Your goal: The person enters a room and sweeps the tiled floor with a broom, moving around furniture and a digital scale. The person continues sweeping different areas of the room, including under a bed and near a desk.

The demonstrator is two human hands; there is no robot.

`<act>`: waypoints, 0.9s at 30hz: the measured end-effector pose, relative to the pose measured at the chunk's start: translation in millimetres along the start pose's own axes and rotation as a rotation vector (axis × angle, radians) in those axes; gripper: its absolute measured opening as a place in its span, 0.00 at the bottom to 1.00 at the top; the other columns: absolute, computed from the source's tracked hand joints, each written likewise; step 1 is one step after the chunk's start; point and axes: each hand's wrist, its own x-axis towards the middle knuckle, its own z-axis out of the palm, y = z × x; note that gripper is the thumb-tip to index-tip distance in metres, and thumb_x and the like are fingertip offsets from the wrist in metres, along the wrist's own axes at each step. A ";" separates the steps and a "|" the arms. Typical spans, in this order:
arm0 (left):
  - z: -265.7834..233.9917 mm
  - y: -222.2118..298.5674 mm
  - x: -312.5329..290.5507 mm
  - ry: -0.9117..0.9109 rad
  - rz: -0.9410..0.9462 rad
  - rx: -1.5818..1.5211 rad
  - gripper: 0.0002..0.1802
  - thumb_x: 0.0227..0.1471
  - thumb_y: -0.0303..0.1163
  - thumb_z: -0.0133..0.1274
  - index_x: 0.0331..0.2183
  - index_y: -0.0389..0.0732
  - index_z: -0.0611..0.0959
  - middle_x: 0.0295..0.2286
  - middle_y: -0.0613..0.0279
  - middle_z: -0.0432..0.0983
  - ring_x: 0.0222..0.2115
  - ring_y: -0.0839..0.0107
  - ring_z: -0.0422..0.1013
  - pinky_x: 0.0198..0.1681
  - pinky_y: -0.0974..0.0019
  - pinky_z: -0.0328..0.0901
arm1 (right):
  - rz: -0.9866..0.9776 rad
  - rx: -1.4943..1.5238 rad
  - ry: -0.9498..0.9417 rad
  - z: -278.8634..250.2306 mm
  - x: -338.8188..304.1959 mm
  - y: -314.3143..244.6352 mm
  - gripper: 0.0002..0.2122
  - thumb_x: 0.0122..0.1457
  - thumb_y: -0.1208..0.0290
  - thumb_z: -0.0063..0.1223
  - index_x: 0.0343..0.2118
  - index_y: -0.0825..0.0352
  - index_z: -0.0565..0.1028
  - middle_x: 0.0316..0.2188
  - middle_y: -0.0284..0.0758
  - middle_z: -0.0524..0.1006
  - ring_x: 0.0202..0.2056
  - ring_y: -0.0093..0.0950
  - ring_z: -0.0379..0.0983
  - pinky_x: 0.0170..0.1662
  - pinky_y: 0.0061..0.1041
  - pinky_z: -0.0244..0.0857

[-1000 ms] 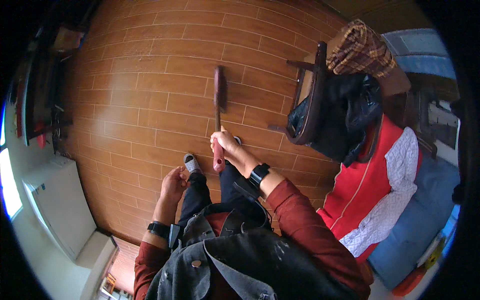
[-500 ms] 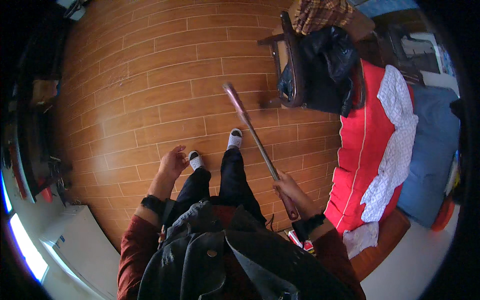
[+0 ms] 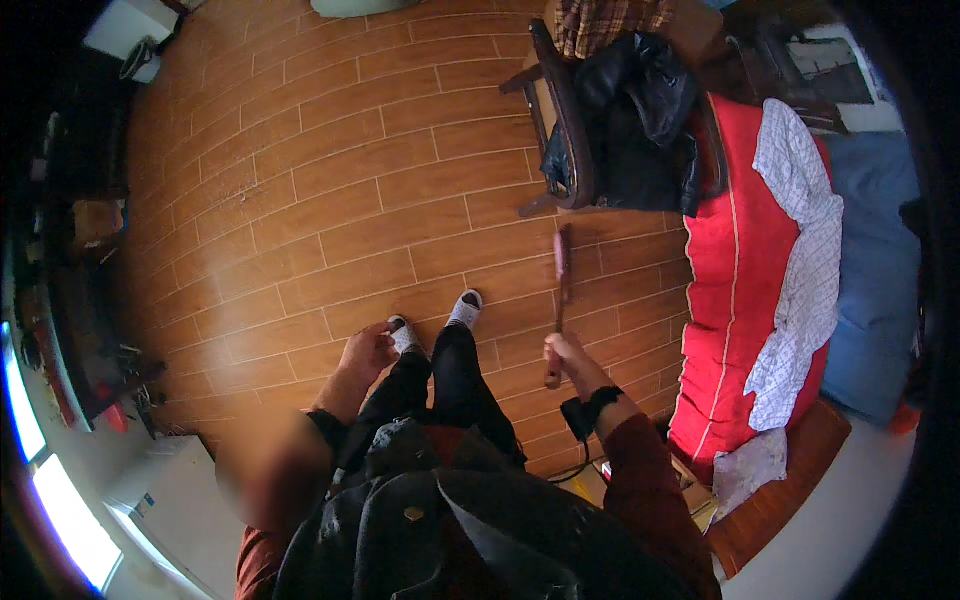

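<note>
My right hand [image 3: 568, 350] is wrapped round a long rod-like tool [image 3: 561, 262] near its lower end. The tool has a reddish-pink grip end, a thin shaft and a pinkish far part. It points away from me over the floor, and its exact kind does not show. My left hand [image 3: 368, 352] hangs in front of my left leg with loosely bent fingers and nothing visible in it. A dark band circles each wrist. Beside the left forearm lies a blurred patch that hides part of the sleeve.
A dark wooden chair [image 3: 563, 115] with a black jacket [image 3: 640, 120] on it stands ahead right. Right of me, a seat with a red cover [image 3: 735, 290] carries a white patterned cloth [image 3: 800, 250]. A white cabinet [image 3: 170, 510] is at lower left; brown tiled floor [image 3: 330, 200] stretches ahead.
The tool has swung to the right, from slanting left to pointing nearly straight ahead, and looks shorter. My left hand has moved slightly right and down. The view has shifted a little.
</note>
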 end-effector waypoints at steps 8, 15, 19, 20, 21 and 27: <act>-11.4 6.4 4.6 -0.007 0.067 -0.077 0.11 0.46 0.31 0.50 0.33 0.39 0.73 0.16 0.60 0.67 0.16 0.68 0.63 0.22 0.67 0.61 | 0.066 0.055 -0.177 151.8 20.9 17.6 0.02 0.47 0.77 0.44 0.24 0.64 0.65 0.14 0.32 0.66 0.14 0.25 0.63 0.16 0.25 0.58; 4.2 11.1 -4.0 -0.031 0.064 -0.034 0.06 0.47 0.33 0.49 0.30 0.42 0.74 0.14 0.65 0.66 0.15 0.71 0.63 0.25 0.64 0.62 | 0.195 0.008 -0.390 147.6 27.5 -33.4 0.05 0.50 0.69 0.45 0.22 0.62 0.65 0.12 0.30 0.64 0.11 0.22 0.60 0.12 0.23 0.54; -0.2 9.8 -1.8 -0.038 0.040 0.019 0.05 0.47 0.35 0.51 0.28 0.46 0.75 0.13 0.69 0.66 0.14 0.72 0.62 0.23 0.67 0.61 | 0.260 0.223 -0.602 103.7 -9.8 -14.9 0.04 0.52 0.72 0.41 0.30 0.57 0.61 0.15 0.28 0.63 0.12 0.17 0.55 0.12 0.16 0.48; -2.4 12.2 -2.1 -0.078 0.033 0.037 0.04 0.47 0.34 0.50 0.28 0.47 0.75 0.13 0.68 0.66 0.14 0.72 0.63 0.25 0.65 0.61 | 0.093 0.040 -0.476 103.0 -19.4 1.9 0.04 0.52 0.72 0.41 0.30 0.58 0.61 0.15 0.27 0.63 0.12 0.17 0.56 0.12 0.17 0.49; -4.1 15.9 -3.1 -0.068 0.024 0.038 0.03 0.47 0.34 0.50 0.27 0.47 0.76 0.14 0.68 0.67 0.14 0.72 0.63 0.26 0.64 0.62 | 0.252 -0.091 -0.535 104.3 -16.5 4.6 0.04 0.52 0.71 0.42 0.28 0.60 0.61 0.13 0.27 0.62 0.12 0.18 0.55 0.12 0.18 0.49; 1.1 40.0 -3.6 -0.045 0.020 0.195 0.03 0.47 0.35 0.49 0.26 0.49 0.76 0.14 0.68 0.68 0.13 0.71 0.63 0.26 0.65 0.63 | 0.080 -0.022 -0.495 107.8 4.0 40.6 0.14 0.51 0.66 0.41 0.11 0.60 0.59 0.08 0.26 0.57 0.09 0.20 0.49 0.12 0.23 0.44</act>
